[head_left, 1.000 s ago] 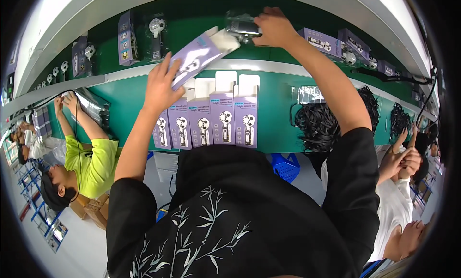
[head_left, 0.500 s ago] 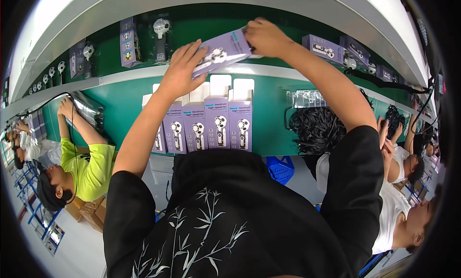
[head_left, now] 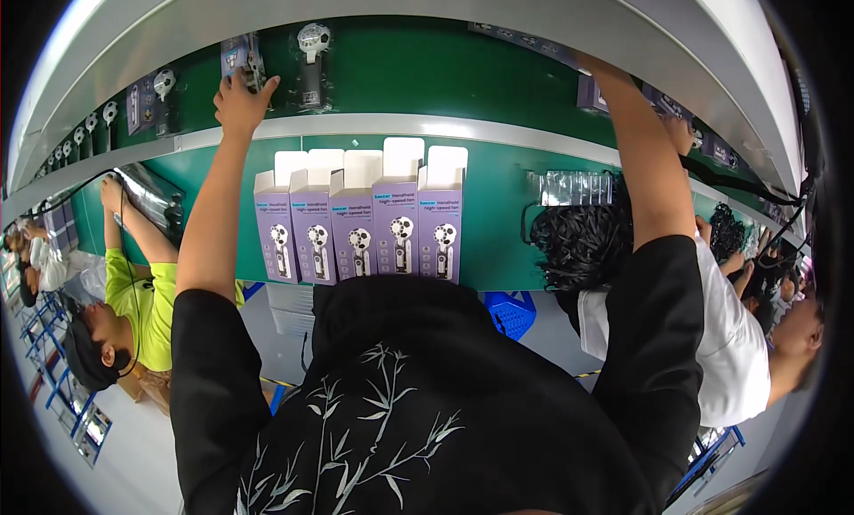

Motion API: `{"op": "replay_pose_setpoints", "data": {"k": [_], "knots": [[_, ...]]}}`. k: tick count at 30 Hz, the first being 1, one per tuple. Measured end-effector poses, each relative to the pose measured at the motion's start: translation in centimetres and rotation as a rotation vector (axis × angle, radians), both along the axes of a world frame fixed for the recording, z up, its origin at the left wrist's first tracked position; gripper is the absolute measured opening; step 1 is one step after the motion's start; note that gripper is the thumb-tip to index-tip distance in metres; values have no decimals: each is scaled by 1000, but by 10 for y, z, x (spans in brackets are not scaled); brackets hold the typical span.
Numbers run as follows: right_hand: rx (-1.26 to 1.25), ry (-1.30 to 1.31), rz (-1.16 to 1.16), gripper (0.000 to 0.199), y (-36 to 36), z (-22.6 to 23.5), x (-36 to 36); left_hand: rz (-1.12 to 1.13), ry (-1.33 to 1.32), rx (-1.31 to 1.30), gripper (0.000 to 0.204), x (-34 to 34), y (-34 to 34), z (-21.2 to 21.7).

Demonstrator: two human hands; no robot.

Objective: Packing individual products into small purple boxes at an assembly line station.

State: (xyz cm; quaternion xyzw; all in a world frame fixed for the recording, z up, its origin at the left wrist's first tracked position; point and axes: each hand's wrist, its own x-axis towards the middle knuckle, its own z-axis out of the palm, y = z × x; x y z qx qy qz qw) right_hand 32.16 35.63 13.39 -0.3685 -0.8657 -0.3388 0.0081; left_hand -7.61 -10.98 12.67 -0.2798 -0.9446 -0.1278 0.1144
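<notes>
My left hand (head_left: pixel 238 106) reaches to the far belt, its thumb spread away from its fingers, the fingertips at the near end of a purple fan box (head_left: pixel 235 52). To its right lies a white-and-black soccer-ball handheld fan (head_left: pixel 312 61) in a clear bag. My right arm stretches far and right; the hand is hidden behind the overhead ledge. Beside that wrist a purple box (head_left: pixel 520 38) shows partly under the ledge; whether I hold it cannot be seen. Several purple fan boxes (head_left: pixel 358 230) stand upright in a row before me, their white top flaps up.
A pile of black straps (head_left: pixel 583 244) and clear plastic pieces (head_left: pixel 576 188) lie right on the green table (head_left: pixel 498 204). A metal rail (head_left: pixel 382 125) separates it from the belt. Co-workers sit left, in a lime shirt (head_left: pixel 142 310), and right, in a white shirt (head_left: pixel 729 337).
Both hands have come off the box they held together over the rail. The left went left to another box, the right went far right. One more box in the front row is fully visible.
</notes>
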Motion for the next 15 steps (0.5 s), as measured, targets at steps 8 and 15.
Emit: {"op": "replay_pose_setpoints", "data": {"k": [8, 15], "knots": [[-163, 408, 220, 56, 43, -44, -4, 113, -353, 15, 77, 0, 18, 12], [141, 586, 500, 51, 56, -57, -27, -82, 6, -12, 79, 46, -74, 22]]}}
